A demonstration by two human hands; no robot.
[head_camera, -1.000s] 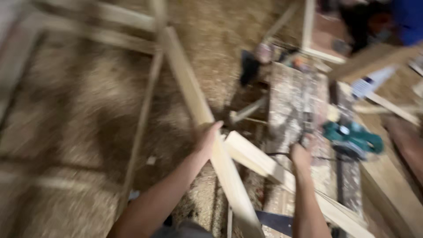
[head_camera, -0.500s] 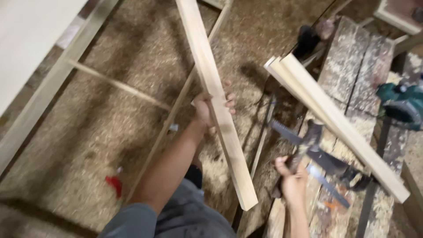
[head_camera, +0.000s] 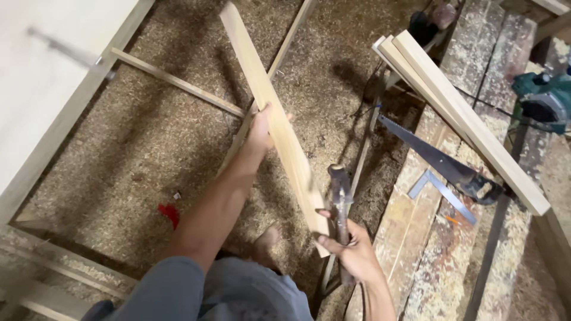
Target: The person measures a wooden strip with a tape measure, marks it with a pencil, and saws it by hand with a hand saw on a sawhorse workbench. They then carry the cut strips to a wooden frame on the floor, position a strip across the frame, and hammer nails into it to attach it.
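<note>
The right hand (head_camera: 351, 252) was clenched round a blurred hammer (head_camera: 340, 196), head up, its handle end hidden in the fist. Just left of it, the left hand (head_camera: 262, 128) gripped a long wooden board (head_camera: 270, 113) mid-length. Beyond the right hand, a handsaw (head_camera: 437, 157) lay on the sawdusty desk (head_camera: 428, 249), handle partly under stacked boards (head_camera: 464, 119)

Carpentry workshop. Floor (head_camera: 148, 142) buried in sawdust and shavings. Rough plank table (head_camera: 440, 238), dusty too, carrying a handsaw (head_camera: 440, 160), a metal square (head_camera: 443, 193) and a green power saw (head_camera: 544, 101). Pale planed battens (head_camera: 464, 119) stacked across the table. Unfinished timber frame (head_camera: 172, 80) lying on the floor. Bare plank (head_camera: 273, 119) in left hand (head_camera: 262, 128), hammer (head_camera: 341, 202) in right hand (head_camera: 351, 252).
</note>
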